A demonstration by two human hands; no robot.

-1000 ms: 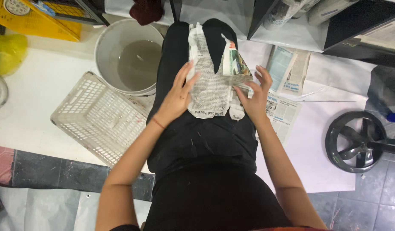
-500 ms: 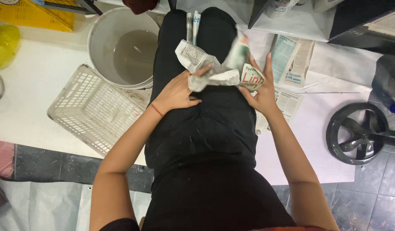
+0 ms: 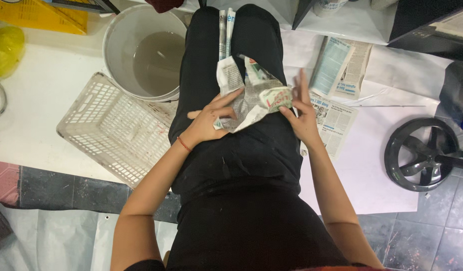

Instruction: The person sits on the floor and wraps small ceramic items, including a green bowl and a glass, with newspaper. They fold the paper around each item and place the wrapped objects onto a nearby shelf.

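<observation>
Two hands are seen, the left hand (image 3: 209, 120) and the right hand (image 3: 302, 116), with one crumpled newspaper (image 3: 251, 95) between them. One bucket (image 3: 122, 55) and one basket (image 3: 113, 128) are counted left of the left hand. Two flat newspaper sheets (image 3: 336, 68) and one black wheel (image 3: 424, 155) are counted right of the right hand.

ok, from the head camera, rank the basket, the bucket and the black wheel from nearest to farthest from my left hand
1. Basket: on the floor just left of the left hand, which grips crumpled newspaper on the lap.
2. Bucket: up and left, beyond the basket, holding murky water.
3. Black wheel: far right, past the right hand.
</observation>
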